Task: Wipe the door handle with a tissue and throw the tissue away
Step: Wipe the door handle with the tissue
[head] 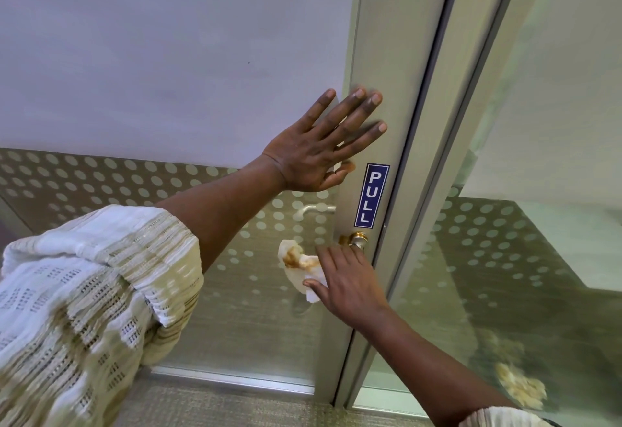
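My left hand lies flat with fingers spread against the grey door frame, above a blue PULL sticker. Lower down, my right hand holds a crumpled white tissue with brown stains, its fingers close to the metal door handle. Brown smears show on the handle's base. A second lever handle shows through the glass on the far side.
The door has frosted glass above and a dotted band below. A second glass panel stands to the right of the frame. Grey carpet lies at the bottom.
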Demonstrator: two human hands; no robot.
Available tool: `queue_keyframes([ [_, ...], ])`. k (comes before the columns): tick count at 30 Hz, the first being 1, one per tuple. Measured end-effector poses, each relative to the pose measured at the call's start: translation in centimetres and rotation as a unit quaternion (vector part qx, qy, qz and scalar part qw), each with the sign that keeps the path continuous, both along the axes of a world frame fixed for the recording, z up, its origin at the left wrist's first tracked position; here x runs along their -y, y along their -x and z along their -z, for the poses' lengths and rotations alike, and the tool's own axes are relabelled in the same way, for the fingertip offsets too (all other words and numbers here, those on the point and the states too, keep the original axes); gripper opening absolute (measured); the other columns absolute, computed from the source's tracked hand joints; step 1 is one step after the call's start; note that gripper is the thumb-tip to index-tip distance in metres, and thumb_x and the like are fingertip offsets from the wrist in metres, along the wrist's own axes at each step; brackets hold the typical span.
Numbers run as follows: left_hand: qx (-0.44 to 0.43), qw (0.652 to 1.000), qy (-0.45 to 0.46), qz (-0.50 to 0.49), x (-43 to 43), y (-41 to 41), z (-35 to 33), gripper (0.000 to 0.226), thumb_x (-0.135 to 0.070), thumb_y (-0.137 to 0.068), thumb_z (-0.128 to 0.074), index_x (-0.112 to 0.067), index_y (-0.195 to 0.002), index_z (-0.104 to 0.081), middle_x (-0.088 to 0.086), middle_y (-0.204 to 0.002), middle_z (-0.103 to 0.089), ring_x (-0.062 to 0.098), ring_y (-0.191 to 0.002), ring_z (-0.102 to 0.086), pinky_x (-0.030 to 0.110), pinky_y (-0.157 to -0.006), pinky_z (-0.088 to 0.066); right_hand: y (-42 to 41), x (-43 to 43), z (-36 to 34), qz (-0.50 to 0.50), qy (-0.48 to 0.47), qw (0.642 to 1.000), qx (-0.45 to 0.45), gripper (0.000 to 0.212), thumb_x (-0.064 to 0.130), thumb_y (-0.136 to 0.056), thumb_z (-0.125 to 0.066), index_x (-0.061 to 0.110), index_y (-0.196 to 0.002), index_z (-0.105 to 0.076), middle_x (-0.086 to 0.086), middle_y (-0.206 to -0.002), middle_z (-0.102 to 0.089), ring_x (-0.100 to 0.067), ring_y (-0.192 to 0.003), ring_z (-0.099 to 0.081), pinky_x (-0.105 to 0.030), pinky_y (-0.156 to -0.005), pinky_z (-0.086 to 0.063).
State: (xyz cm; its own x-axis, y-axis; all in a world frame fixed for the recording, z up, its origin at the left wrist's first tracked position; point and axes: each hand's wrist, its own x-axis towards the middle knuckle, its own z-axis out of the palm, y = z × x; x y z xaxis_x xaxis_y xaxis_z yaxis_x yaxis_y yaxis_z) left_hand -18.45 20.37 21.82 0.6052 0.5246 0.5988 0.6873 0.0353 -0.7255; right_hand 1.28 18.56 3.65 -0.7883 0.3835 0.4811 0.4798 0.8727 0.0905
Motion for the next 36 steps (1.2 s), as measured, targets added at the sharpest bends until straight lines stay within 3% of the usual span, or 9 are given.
queue_keyframes([
  [5,-0.001,1.0,0.003,0.001,-0.1,0.0,0.1,0.073,-0.048,-0.106,-0.036,-0.014,-0.168,-0.018,0.023,-0.17,-0.015,0.043,-0.157,-0.017,0.058,-0.128,-0.002,-0.1,-0.9,0.8,-0.031,-0.017,0.999,0.009,0.021,0.038,-0.1,-0.044,0.018,-0.103,-0.048,-0.007,-0.094,-0.062,-0.026,-0.083,-0.055,-0.039,-0.08,-0.046],
  [12,-0.006,1.0,-0.004,0.002,0.0,0.1,0.0,0.072,-0.048,-0.106,-0.038,-0.014,-0.167,-0.022,0.024,-0.169,-0.017,0.043,-0.157,-0.019,0.057,-0.129,-0.002,2.0,1.7,0.5,-0.038,-0.007,0.999,0.009,0.05,0.042,-0.102,-0.041,0.009,-0.14,-0.045,-0.011,-0.116,-0.059,-0.029,-0.099,-0.056,-0.045,-0.093,-0.048],
  [15,-0.005,1.0,-0.005,0.004,0.0,0.1,0.1,0.072,-0.048,-0.107,-0.038,-0.013,-0.168,-0.022,0.024,-0.169,-0.017,0.043,-0.157,-0.018,0.057,-0.128,-0.003,4.1,3.4,0.2,0.022,-0.013,0.999,0.024,0.036,0.032,-0.098,-0.051,0.007,-0.123,-0.058,-0.011,-0.1,-0.059,-0.027,-0.081,-0.053,-0.042,-0.071,-0.045],
  [18,-0.006,1.0,-0.01,0.006,-0.1,0.2,0.2,0.072,-0.047,-0.107,-0.038,-0.013,-0.168,-0.022,0.024,-0.17,-0.016,0.042,-0.157,-0.017,0.057,-0.129,-0.002,5.1,3.7,0.4,0.06,0.014,0.998,0.006,0.021,0.026,-0.093,-0.059,0.011,-0.108,-0.061,-0.009,-0.092,-0.058,-0.025,-0.076,-0.049,-0.04,-0.068,-0.039],
  [23,-0.006,1.0,-0.012,0.008,-0.1,0.2,0.2,0.072,-0.046,-0.106,-0.039,-0.013,-0.168,-0.022,0.024,-0.17,-0.017,0.042,-0.157,-0.018,0.057,-0.129,-0.004,2.1,0.6,1.5,-0.053,-0.006,0.998,-0.017,0.041,0.033,-0.101,-0.053,0.013,-0.136,-0.048,-0.002,-0.101,-0.06,-0.019,-0.083,-0.052,-0.033,-0.073,-0.044],
  [26,-0.007,1.0,-0.009,0.009,-0.2,0.1,0.1,0.071,-0.046,-0.107,-0.038,-0.013,-0.168,-0.022,0.024,-0.169,-0.017,0.042,-0.157,-0.018,0.057,-0.129,-0.004,0.4,-1.4,0.6,-0.096,-0.003,0.995,-0.013,0.029,0.043,-0.103,-0.045,0.017,-0.113,-0.056,-0.003,-0.092,-0.064,-0.021,-0.076,-0.057,-0.034,-0.067,-0.045],
  [28,-0.007,1.0,-0.01,0.008,-0.1,0.1,0.1,0.071,-0.047,-0.107,-0.038,-0.013,-0.167,-0.022,0.024,-0.169,-0.017,0.042,-0.157,-0.018,0.057,-0.129,-0.003,0.7,-1.0,-0.4,-0.075,0.018,0.997,-0.02,0.037,0.051,-0.102,-0.042,0.018,-0.095,-0.057,-0.002,-0.078,-0.066,-0.021,-0.064,-0.059,-0.031,-0.057,-0.038],
  [32,-0.007,1.0,-0.009,0.006,-0.1,0.2,0.1,0.072,-0.047,-0.107,-0.037,-0.013,-0.168,-0.021,0.024,-0.17,-0.016,0.043,-0.157,-0.018,0.057,-0.128,-0.004,3.9,1.3,-2.9,0.094,0.171,0.98,0.051,0.071,0.071,-0.096,-0.021,0.017,-0.071,-0.061,-0.004,-0.066,-0.065,-0.025,-0.061,-0.059,-0.031,-0.054,-0.03],
  [36,-0.007,1.0,-0.009,0.004,-0.1,0.0,0.1,0.072,-0.047,-0.106,-0.038,-0.013,-0.168,-0.021,0.024,-0.169,-0.017,0.043,-0.157,-0.018,0.057,-0.128,-0.003,7.3,1.9,-4.0,0.21,0.279,0.931,0.11,0.075,0.069,-0.098,-0.019,0.016,-0.062,-0.057,-0.003,-0.064,-0.06,-0.02,-0.058,-0.055,-0.032,-0.056,-0.039],
])
